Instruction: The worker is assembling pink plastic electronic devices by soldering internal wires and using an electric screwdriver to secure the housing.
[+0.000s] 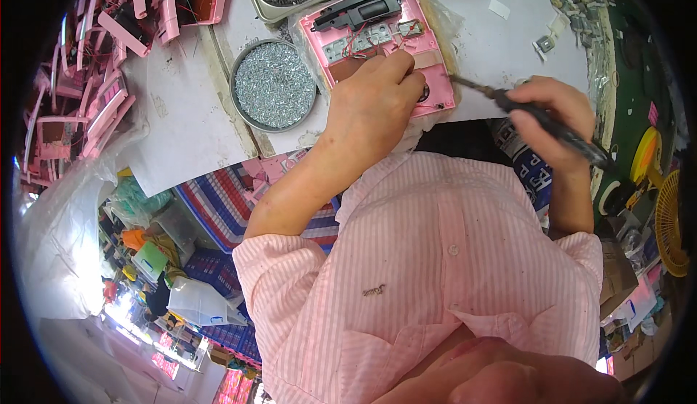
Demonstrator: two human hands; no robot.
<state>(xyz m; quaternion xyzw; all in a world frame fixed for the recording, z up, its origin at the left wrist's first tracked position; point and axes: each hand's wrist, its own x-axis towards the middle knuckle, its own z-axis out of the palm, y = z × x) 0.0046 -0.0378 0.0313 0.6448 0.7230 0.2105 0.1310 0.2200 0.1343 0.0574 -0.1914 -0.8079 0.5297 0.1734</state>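
A pink plastic casing (435, 48) lies open on the worktable, tilted, with a black bar-shaped part (359, 13), metal plates, thin red wires and a round black part inside. Over its lower middle is my left hand (377, 95), fingers curled down with the tips hidden; what they pinch, if anything, does not show. Right of the casing, my right hand (555, 113) is wrapped round a black-handled screwdriver (541, 119). Its slim metal shaft points left, and the tip is close to the casing's right edge; whether they touch I cannot tell.
A round dish (237, 106) full of small silver screws stands left of the casing. Behind is a metal tray (272, 13) with dark springs. Pink casings (109, 113) pile up at far left. Small metal parts (544, 43) lie at right, near a yellow fan (671, 222).
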